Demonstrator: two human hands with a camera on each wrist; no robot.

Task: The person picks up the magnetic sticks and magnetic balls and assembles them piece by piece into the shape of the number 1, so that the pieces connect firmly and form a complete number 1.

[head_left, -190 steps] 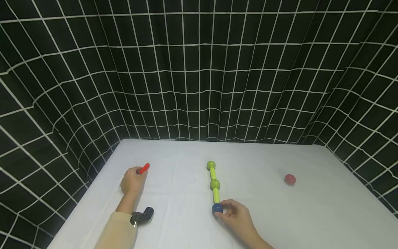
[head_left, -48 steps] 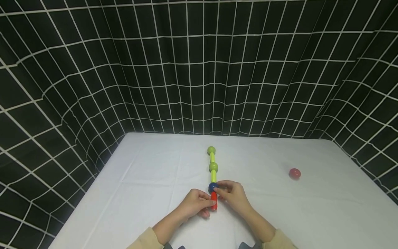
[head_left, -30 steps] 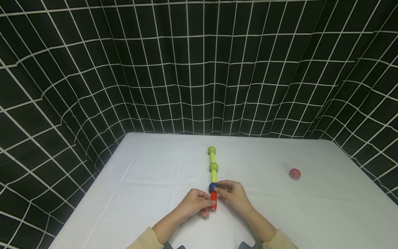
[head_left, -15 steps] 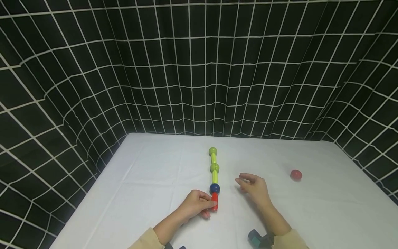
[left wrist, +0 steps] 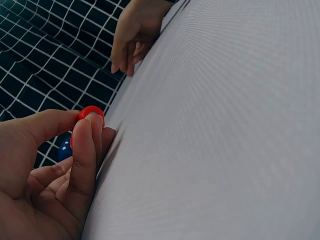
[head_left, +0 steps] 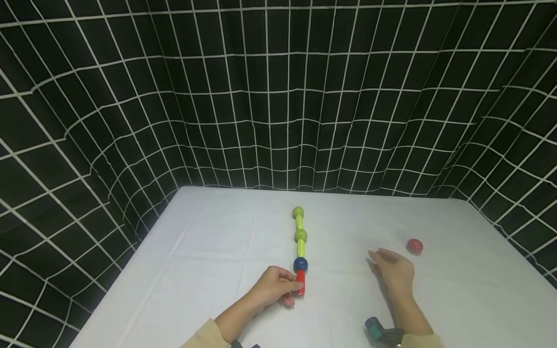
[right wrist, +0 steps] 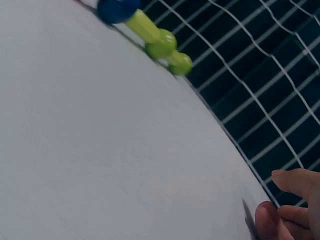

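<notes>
My left hand pinches a short red rod between thumb and fingers; in the left wrist view, the rod's round end shows at the fingertips. The rod's far end meets a blue ball. Beyond the ball the line runs on through a yellow-green rod, a green ball, another yellow-green rod and a green ball at the far end. My right hand hovers over the table with fingers extended and holds nothing. Just beyond it, to the right, lies a red ball.
A white cloth covers the table. Dark curtains with a white grid rise behind and at both sides. A dark wrist-worn device sits at my right wrist.
My left hand brought the red rod from the left to the blue ball. My right hand then let go of the blue ball and moved right, toward the red ball.
</notes>
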